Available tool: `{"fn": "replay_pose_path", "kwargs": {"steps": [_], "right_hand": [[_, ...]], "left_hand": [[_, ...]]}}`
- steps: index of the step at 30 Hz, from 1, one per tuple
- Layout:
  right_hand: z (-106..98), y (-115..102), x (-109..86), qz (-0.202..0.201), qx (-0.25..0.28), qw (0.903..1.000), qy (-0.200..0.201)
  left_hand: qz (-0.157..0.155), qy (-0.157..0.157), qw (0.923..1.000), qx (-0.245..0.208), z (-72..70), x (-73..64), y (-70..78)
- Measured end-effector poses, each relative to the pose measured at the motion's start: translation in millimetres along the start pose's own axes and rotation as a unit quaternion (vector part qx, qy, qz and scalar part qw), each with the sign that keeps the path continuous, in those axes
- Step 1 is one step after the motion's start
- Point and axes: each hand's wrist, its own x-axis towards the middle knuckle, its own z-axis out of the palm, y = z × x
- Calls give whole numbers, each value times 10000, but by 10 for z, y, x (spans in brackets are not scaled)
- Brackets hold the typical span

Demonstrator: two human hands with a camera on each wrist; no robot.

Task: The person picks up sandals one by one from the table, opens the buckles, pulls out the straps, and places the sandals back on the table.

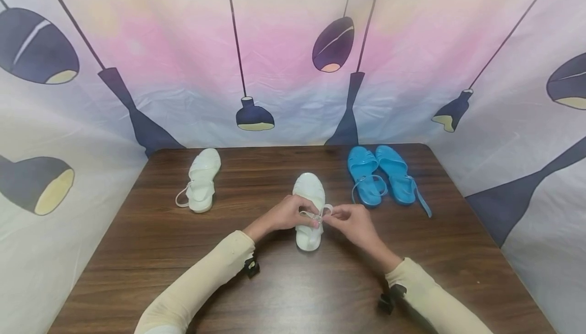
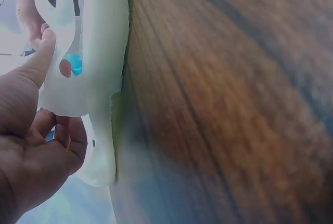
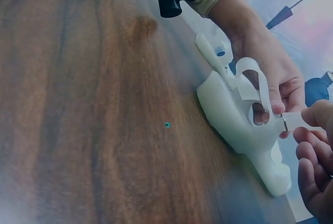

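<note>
A white sandal (image 1: 309, 185) rests sole down in the middle of the table, its toe pointing away from me. My left hand (image 1: 289, 213) comes in from its left side and grips the ankle strap (image 2: 62, 26) close to the buckle. From the other side, my right hand (image 1: 353, 223) pinches the strap's free end between thumb and fingers. In the right wrist view a thin metal buckle (image 3: 283, 122) shows on the strap between both hands. The strap loops up over the heel end. In the left wrist view, the left fingers partly cover the sandal's side.
Another white sandal (image 1: 204, 169) lies at the back left of the brown wooden table (image 1: 192, 257). Two blue sandals, a left one (image 1: 361, 160) and a right one (image 1: 390, 158), lie at the back right with loose straps. A lamp-patterned cloth (image 1: 284, 69) hangs behind the table.
</note>
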Motion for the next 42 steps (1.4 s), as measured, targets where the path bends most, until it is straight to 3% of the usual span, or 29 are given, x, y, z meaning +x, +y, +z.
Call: {"fn": "replay_pose_path", "kwargs": {"steps": [9, 16, 21, 35, 42], "right_hand": [[12, -28, 9, -177, 99, 9995, 227], [-196, -80, 37, -412, 187, 9973, 581], [-331, -41, 22, -429, -77, 9983, 376], [-501, 73, -118, -483, -738, 9954, 374], [-493, 192, -180, -41, -696, 9972, -268]], "left_hand": [[-15, -32, 10000, 53, 0, 21, 5], [10, 8, 10000, -18, -9, 6, -31], [48, -17, 10000, -54, -9, 12, -32], [-74, -62, 9999, -77, -1, 24, -40], [-80, -93, 9998, -145, 1, 16, -42]]}}
